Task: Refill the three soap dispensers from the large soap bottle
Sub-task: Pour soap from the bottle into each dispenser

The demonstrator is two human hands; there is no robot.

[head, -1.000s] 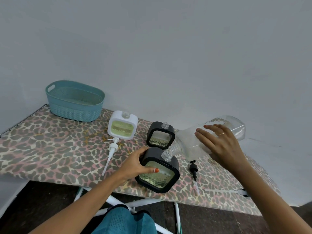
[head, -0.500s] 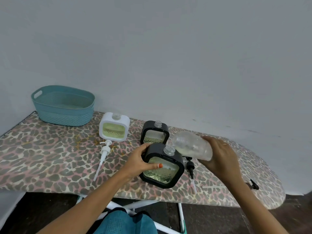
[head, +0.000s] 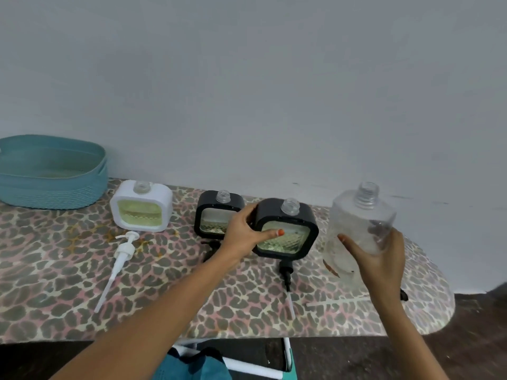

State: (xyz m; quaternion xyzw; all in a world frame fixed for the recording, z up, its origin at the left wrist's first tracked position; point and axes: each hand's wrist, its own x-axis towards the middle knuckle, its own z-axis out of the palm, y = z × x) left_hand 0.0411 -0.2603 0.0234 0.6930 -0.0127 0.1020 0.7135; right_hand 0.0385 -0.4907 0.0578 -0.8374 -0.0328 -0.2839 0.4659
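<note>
Three square soap dispensers stand open-necked on the leopard-print ironing board. The white dispenser is at the left, a black dispenser behind my left hand, and a second black dispenser to its right. My left hand grips that right black dispenser by its left side, thumb across the window. The large clear soap bottle stands upright at the right, uncapped and looking almost empty. My right hand is wrapped around its lower half.
A teal basket sits at the back left against the wall. A white pump lies in front of the white dispenser, a black pump below the held dispenser, and a third pump's tube near the board's right end.
The large bottle was tipped with its mouth at the held dispenser; now it is upright at the right. The held dispenser has gone from tilted to upright, further right.
</note>
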